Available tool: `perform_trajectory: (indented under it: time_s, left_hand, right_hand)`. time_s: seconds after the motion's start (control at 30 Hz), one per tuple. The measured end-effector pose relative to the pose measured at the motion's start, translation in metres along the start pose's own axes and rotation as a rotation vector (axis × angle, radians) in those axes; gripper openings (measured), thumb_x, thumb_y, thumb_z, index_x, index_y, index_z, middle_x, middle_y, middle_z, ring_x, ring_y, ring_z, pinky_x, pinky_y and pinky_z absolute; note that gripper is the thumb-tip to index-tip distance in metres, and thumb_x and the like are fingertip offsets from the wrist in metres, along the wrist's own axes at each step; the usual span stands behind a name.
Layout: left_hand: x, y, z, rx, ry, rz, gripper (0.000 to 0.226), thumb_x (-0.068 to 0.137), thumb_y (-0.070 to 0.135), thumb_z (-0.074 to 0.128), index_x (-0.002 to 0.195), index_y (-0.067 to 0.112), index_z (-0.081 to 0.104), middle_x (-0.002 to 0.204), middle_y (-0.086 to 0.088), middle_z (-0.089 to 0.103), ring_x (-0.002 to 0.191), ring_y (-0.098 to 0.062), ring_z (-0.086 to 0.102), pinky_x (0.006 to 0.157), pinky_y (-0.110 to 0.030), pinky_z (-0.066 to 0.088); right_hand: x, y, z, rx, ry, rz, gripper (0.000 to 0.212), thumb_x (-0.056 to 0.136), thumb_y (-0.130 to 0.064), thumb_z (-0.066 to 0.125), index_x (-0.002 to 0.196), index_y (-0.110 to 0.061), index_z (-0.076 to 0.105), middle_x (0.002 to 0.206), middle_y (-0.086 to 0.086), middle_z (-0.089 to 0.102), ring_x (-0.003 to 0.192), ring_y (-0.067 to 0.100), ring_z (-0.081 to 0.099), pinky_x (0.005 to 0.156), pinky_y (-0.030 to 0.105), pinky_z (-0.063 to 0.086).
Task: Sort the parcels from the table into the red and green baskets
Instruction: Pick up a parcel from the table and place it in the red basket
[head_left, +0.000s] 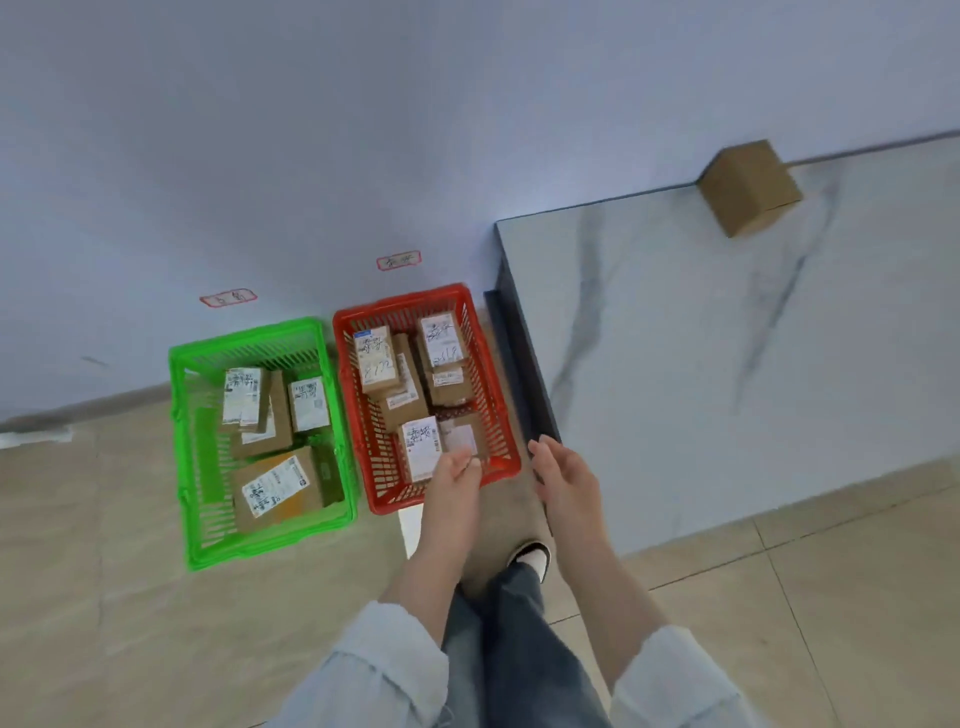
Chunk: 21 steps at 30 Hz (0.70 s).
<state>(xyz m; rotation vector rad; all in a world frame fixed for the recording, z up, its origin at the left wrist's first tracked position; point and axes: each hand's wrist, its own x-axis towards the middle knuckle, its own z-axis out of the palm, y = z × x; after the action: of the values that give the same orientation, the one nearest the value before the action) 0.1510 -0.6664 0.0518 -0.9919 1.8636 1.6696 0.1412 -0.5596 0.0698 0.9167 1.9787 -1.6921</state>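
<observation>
The marble worktop (727, 338) bears one last parcel (748, 187), the red basket (491, 384) and green basket (249, 551) sit well filled, and the left hand (457, 475) and right hand (563, 473) hang slack, holding nothing.

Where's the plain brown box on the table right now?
Head view, upper right: the brown box sits on the marble table's far edge against the wall, well right of the red basket.
</observation>
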Motion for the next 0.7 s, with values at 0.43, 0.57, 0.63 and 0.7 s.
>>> perform_trajectory:
  time_s: [0.43, 0.57, 0.63, 0.7]
  left_hand:
    - [-0.111, 0.085, 0.185, -0.001, -0.247, 0.172, 0.031, 0.097, 0.017, 0.043, 0.128, 0.015, 0.05, 0.135, -0.005, 0.051, 0.125, -0.021, 0.047, 0.108, -0.035, 0.035]
    - [-0.14, 0.101, 0.264, 0.001, -0.242, 0.258, 0.036, 0.097, 0.014, 0.042, 0.133, 0.011, 0.048, 0.136, -0.004, 0.05, 0.126, -0.021, 0.047, 0.111, -0.037, 0.034]
    - [-0.152, 0.107, 0.303, 0.006, -0.243, 0.262, 0.037, 0.097, 0.015, 0.043, 0.133, 0.013, 0.048, 0.136, -0.004, 0.05, 0.126, -0.021, 0.047, 0.111, -0.039, 0.034]
    - [-0.162, 0.115, 0.336, 0.003, -0.248, 0.269, 0.037, 0.097, 0.015, 0.042, 0.134, 0.014, 0.048, 0.136, -0.003, 0.05, 0.126, -0.02, 0.047, 0.11, -0.037, 0.035]
  right_hand:
    - [-0.045, -0.048, -0.22, 0.201, 0.197, -0.116, 0.023, 0.093, -0.027, 0.053, 0.114, -0.019, 0.06, 0.118, -0.001, 0.064, 0.108, 0.013, 0.058, 0.102, 0.037, 0.045]
    - [-0.034, -0.056, -0.307, 0.253, 0.193, -0.153, 0.018, 0.094, -0.026, 0.053, 0.11, -0.021, 0.059, 0.115, 0.0, 0.064, 0.103, 0.015, 0.058, 0.098, 0.035, 0.047]
    - [-0.027, -0.061, -0.349, 0.266, 0.194, -0.173, 0.017, 0.094, -0.025, 0.053, 0.109, -0.02, 0.058, 0.114, 0.001, 0.064, 0.107, 0.015, 0.058, 0.098, 0.034, 0.046]
    - [-0.022, -0.066, -0.384, 0.268, 0.196, -0.189, 0.014, 0.094, -0.025, 0.053, 0.106, -0.021, 0.058, 0.113, 0.002, 0.064, 0.108, 0.016, 0.058, 0.096, 0.033, 0.046]
